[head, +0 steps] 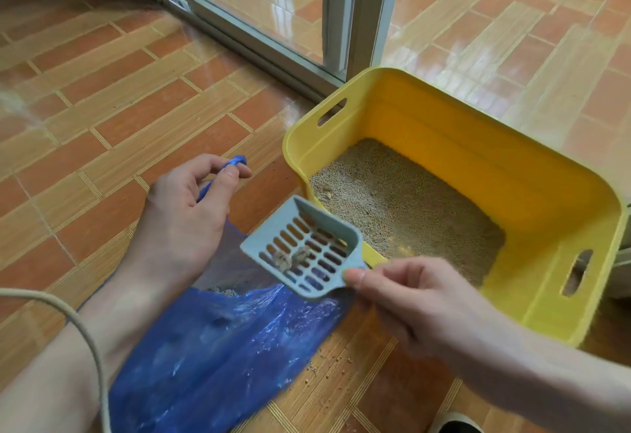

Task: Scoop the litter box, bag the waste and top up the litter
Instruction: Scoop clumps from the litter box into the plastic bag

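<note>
Pinching the handle of a grey-blue slotted plastic scoop (305, 248) carrying waste clumps (290, 257), right hand (406, 291) holds it over the crinkly blue plastic bag (218, 347), whose edge the left hand (191, 207) grips closed-fingered, beside the yellow plastic litter box (478, 166); no readable writing.

No text, label, brand, number or sign can be read anywhere in the view. The yellow plastic litter box (478, 173) just beyond the right hand (406, 299) has plain walls with no lettering. The grey-blue slotted plastic scoop (304, 248) pinched in that hand carries no visible mark. The blue thin plastic bag (218, 347) lying below the left hand (191, 207), whose handle that hand pinches, shows no print.
</note>
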`<state>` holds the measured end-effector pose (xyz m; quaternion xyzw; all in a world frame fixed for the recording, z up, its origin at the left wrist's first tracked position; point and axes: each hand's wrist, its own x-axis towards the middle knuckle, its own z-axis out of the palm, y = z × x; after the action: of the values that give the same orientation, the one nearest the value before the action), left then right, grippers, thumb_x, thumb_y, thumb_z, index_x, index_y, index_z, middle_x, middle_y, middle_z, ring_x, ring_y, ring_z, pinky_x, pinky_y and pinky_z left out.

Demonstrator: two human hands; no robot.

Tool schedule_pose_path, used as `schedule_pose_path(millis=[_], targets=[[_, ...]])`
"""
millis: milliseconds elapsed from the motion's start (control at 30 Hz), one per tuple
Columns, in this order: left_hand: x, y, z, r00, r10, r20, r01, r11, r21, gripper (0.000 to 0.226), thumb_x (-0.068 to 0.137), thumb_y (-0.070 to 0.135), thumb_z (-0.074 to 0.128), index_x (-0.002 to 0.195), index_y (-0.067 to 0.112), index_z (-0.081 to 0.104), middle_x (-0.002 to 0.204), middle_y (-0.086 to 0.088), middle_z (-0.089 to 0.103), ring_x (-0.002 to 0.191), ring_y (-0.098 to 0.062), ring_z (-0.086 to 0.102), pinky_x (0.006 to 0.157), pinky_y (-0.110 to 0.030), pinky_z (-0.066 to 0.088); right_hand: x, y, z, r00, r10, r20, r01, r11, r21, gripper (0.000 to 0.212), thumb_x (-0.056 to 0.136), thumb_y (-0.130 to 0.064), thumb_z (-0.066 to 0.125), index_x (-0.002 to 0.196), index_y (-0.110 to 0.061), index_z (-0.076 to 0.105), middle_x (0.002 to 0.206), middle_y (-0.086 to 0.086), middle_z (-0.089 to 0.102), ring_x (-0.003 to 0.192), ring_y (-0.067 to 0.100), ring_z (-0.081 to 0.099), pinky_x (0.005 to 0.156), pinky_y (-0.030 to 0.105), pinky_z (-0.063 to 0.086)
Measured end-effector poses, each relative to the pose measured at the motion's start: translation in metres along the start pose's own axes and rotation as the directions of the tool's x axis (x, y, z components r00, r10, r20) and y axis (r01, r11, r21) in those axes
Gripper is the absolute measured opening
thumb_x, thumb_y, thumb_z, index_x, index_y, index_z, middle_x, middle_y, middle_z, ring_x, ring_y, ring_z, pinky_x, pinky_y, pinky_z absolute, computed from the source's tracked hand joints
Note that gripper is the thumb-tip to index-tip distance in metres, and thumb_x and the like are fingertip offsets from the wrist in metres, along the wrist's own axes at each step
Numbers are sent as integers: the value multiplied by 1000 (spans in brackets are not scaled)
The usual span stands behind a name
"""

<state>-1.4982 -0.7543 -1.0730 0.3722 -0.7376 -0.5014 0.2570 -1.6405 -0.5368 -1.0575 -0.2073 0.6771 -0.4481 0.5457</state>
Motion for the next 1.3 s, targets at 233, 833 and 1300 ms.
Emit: schedule_pose_path(millis=[233, 833, 1300], targets=[[-7, 4, -4, 1000, -16, -4, 16, 1000, 18, 29, 94, 47, 51, 97, 29, 74, 54, 10, 39, 53, -18, 30, 58, -34, 26, 43, 48, 37, 997, 15, -71, -27, 984, -174, 48, 94, -51, 65, 70, -10, 70, 48, -5, 51, 43, 8, 39, 46, 19, 32], [-6, 6, -10, 997, 53, -55, -52, 999, 9, 23, 102, 38, 52, 107, 30, 73, 58, 4, 33, 53, -21, 27, 51, -37, 23, 80, 63, 88, 959, -282, 29, 254, 809, -531, 52, 93, -47, 59, 69, -1, 52, 64, 18, 56, 54, 21, 41, 53, 40, 37], [-5, 7, -3, 998, 67, 13, -67, 998, 17, 26, 98, 42, 53, 107, 31, 74, 65, -19, 27, 58, -35, 24, 53, -49, 24, 89, 44, 104, 859, -436, 267, 410, 274, -870, 24, 96, -28, 56, 80, -16, 43, 80, 13, 64, 69, 38, 58, 49, 34, 29]])
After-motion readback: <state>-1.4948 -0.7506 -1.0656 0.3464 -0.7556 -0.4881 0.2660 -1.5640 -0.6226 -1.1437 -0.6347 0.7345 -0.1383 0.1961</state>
